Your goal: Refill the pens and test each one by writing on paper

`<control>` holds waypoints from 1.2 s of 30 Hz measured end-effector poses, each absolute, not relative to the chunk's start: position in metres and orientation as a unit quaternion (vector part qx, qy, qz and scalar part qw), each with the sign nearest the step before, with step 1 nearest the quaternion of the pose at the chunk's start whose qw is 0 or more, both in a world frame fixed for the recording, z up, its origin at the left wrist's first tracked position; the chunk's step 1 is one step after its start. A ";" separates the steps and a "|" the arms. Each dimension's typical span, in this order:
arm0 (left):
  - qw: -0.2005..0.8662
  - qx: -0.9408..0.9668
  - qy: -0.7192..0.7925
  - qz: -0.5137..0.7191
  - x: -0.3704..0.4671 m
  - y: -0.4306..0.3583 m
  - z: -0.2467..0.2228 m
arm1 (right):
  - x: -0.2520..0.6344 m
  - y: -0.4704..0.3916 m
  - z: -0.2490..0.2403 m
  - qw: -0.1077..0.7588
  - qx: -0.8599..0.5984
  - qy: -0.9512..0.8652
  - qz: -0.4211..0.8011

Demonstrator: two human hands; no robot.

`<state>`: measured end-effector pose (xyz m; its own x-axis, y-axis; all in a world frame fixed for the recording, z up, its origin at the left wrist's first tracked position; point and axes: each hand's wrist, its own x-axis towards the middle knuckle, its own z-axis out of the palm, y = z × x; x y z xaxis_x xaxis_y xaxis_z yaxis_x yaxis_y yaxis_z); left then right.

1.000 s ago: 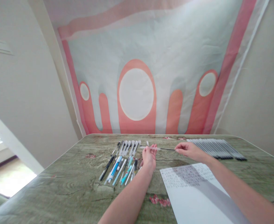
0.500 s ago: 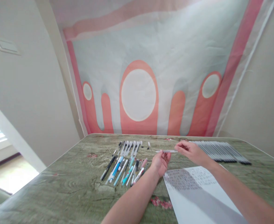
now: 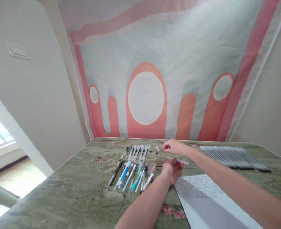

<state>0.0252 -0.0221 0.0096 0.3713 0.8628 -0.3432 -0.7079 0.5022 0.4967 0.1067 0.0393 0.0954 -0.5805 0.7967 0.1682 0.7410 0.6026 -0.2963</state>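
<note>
Left hand (image 3: 171, 169) sits palm-up over the table (image 3: 66, 190), fingers curled loosely around a clear pen barrel (image 3: 178, 160) that sticks out to the right past its fingertips. Looks like a light pinch rather than a fist, probably so the tube stays level and easy to get at from the open end.

Right hand (image 3: 172, 147) has reached across above it, toward the far edge of the table. Fingers look bunched narrow, like they're nipping something small, but it's too tiny to tell if anything's actually in there. A little cap-like bit (image 3: 157, 149) lies just left of that hand, apart from it.

Only one view here, the head cam, so that's all I can go on.

Rest of the scene: a loose bunch of pens (image 3: 133, 170) is fanned out left of the hands, tips pointing roughly toward the person, with a tidier row of pale ones (image 3: 139, 149) behind. Over on the right there's a neat row of dark refills (image 3: 236, 156), laid side by side, well apart from both hands. A written sheet (image 3: 202, 190) lies near the person, just right of the left wrist. Pink and white banner (image 3: 146, 95) hangs behind the table.
</note>
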 end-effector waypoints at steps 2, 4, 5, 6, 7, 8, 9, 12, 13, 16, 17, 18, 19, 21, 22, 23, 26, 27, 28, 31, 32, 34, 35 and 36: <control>0.814 0.135 0.290 0.485 0.026 -0.021 0.009 | 0.084 0.049 0.092 0.119 -0.424 -0.894 0.082; 0.809 0.141 0.292 0.491 0.026 -0.019 0.009 | 0.063 0.054 0.087 0.114 -0.420 -0.897 0.072; 0.807 0.146 0.292 0.492 0.027 -0.019 0.009 | 0.055 0.054 0.084 0.116 -0.419 -0.898 0.069; 0.805 0.150 0.290 0.495 0.028 -0.018 0.009 | 0.047 0.054 0.082 0.119 -0.417 -0.899 0.066; 0.804 0.151 0.289 0.497 0.029 -0.017 0.009 | 0.041 0.052 0.080 0.123 -0.416 -0.899 0.064; 0.802 0.150 0.291 0.499 0.029 -0.017 0.009 | 0.036 0.050 0.079 0.129 -0.414 -0.899 0.062; 0.800 0.147 0.297 0.501 0.030 -0.017 0.010 | 0.033 0.047 0.079 0.136 -0.413 -0.898 0.060; 0.797 0.144 0.300 0.504 0.030 -0.017 0.010 | 0.032 0.042 0.081 0.161 -0.414 -0.895 0.052; 0.797 0.149 0.293 0.507 0.030 -0.018 0.010 | 0.036 0.041 0.084 0.170 -0.415 -0.892 0.048; 0.787 0.172 0.283 0.520 0.031 -0.021 0.007 | 0.058 0.042 0.096 0.199 -0.421 -0.884 0.036; 0.782 0.176 0.289 0.523 0.032 -0.021 0.006 | 0.069 0.043 0.099 0.220 -0.426 -0.877 0.032; 0.778 0.177 0.297 0.524 0.032 -0.022 0.005 | 0.082 0.043 0.102 0.244 -0.430 -0.869 0.028; 0.776 0.175 0.304 0.524 0.032 -0.022 0.005 | 0.095 0.042 0.102 0.320 -0.439 -0.839 0.027; 0.774 0.171 0.310 0.525 0.032 -0.023 0.005 | 0.123 0.038 0.096 0.447 -0.464 -0.764 0.049; 0.773 0.170 0.310 0.526 0.032 -0.022 0.006 | 0.136 0.034 0.088 0.478 -0.479 -0.733 0.069; 0.773 0.169 0.309 0.528 0.032 -0.022 0.007 | 0.148 0.029 0.079 0.499 -0.496 -0.705 0.092; 0.774 0.173 0.306 0.526 0.031 -0.022 0.010 | 0.174 0.011 0.042 0.512 -0.553 -0.640 0.150; 0.775 0.174 0.306 0.525 0.031 -0.022 0.010 | 0.180 0.004 0.030 0.507 -0.568 -0.628 0.162; 0.775 0.175 0.306 0.525 0.030 -0.022 0.011 | 0.183 -0.002 0.019 0.497 -0.573 -0.627 0.177; 0.775 0.175 0.306 0.525 0.030 -0.021 0.012 | 0.186 -0.016 0.001 0.503 -0.572 -0.622 0.184; 0.776 0.174 0.306 0.524 0.030 -0.021 0.012 | 0.185 -0.018 -0.001 0.512 -0.575 -0.612 0.182; 0.778 0.173 0.302 0.523 0.030 -0.021 0.013 | 0.181 -0.021 -0.001 0.535 -0.583 -0.581 0.189; 0.779 0.173 0.297 0.524 0.030 -0.021 0.013 | 0.179 -0.022 0.000 0.546 -0.584 -0.567 0.199; 0.778 0.174 0.291 0.530 0.030 -0.021 0.012 | 0.176 -0.022 0.002 0.555 -0.580 -0.557 0.212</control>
<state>0.0297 -0.0206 0.0123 0.2699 0.9249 -0.2677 -0.7230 0.3783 0.5781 0.1756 -0.0224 0.0018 0.2895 0.8817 0.3726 0.4118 0.2367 -0.8800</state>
